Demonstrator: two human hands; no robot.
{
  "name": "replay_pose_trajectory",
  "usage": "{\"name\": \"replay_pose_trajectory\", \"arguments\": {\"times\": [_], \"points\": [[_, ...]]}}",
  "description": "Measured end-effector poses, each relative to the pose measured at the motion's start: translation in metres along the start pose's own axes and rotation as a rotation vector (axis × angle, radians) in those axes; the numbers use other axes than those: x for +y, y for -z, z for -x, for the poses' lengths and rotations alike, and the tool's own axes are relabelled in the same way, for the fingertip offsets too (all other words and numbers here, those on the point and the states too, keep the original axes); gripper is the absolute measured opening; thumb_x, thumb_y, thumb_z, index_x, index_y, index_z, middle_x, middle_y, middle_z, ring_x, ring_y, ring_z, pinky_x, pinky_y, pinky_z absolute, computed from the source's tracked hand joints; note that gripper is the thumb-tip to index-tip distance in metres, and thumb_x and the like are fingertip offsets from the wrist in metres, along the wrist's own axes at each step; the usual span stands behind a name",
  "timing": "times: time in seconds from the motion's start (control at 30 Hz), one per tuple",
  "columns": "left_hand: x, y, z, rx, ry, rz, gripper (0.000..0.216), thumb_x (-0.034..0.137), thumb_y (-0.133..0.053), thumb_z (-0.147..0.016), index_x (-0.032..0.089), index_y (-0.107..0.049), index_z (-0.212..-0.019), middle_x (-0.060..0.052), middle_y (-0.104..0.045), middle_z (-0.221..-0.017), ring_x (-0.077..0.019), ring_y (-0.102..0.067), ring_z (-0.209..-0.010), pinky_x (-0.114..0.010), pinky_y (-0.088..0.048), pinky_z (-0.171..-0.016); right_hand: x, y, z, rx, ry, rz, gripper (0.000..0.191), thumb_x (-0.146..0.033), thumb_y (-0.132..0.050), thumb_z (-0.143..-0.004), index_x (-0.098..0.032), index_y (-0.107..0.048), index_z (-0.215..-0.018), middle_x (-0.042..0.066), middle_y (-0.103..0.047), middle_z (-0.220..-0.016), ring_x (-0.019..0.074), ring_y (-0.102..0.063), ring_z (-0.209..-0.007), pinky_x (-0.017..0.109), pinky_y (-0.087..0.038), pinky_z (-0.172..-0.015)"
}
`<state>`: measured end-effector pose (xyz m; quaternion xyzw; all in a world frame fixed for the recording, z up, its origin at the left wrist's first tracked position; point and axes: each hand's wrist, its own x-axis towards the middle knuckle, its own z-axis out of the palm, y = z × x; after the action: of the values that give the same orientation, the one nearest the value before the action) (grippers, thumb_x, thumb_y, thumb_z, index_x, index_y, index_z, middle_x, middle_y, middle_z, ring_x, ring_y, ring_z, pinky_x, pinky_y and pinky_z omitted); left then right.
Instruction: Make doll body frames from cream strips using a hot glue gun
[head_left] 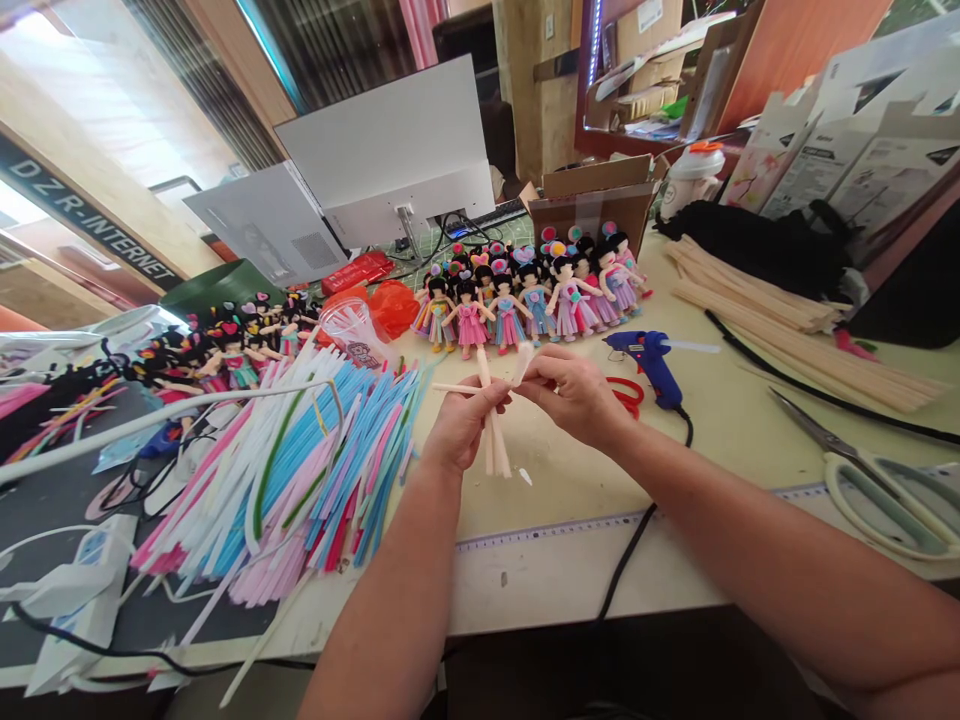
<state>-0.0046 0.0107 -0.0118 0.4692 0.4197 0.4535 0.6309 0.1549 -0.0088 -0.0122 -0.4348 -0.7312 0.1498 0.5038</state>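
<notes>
Step in hand, as judged: forming a doll body from cream stems (493,425). Left hand (459,425) pinches the bundle at mid-height, fingers closed on it; right hand (574,392) grips the upper end, fingertips clamped on the tip near a cross-piece that sticks out left. The bundle is held upright above the table (570,480), in front of the dolls (525,295). Next move likely calls for a tight twist with the left pinch kept firm. Stems look thin, fuzzy, pale, the lower ends splayed like legs. Glue gun (651,360) lies just right; coloured stems (315,470) lie left.
</notes>
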Motion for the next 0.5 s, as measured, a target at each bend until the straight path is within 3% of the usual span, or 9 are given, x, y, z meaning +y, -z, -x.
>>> {"name": "replay_pose_trajectory", "arguments": {"times": [0.27,0.5], "points": [[-0.0022,0.0019,-0.0006,-0.012,-0.144,-0.103,0.023,0.035,-0.077,-0.062,0.017,-0.064,-0.068,0.001,-0.056,-0.066,-0.0108,-0.048,-0.065,-0.026,-0.039,-0.065,-0.0011,-0.0007,-0.0019,0.039,-0.120,-0.089,0.020,-0.027,-0.063,-0.081,-0.019,-0.058,-0.063,-0.001,-0.052,-0.065,0.0119,-0.047,-0.061,0.027,-0.036,-0.057],[-0.0008,-0.0012,0.0015,0.008,-0.232,-0.140,0.021,0.033,-0.079,-0.063,0.018,-0.064,-0.067,0.003,-0.053,-0.064,-0.0114,-0.045,-0.066,-0.026,-0.037,-0.065,-0.0022,-0.0011,-0.0037,-0.011,-0.326,-0.262,0.021,-0.035,-0.063,-0.077,-0.019,-0.056,-0.064,-0.001,-0.050,-0.061,0.0120,-0.042,-0.057,0.028,-0.031,-0.053]]}}
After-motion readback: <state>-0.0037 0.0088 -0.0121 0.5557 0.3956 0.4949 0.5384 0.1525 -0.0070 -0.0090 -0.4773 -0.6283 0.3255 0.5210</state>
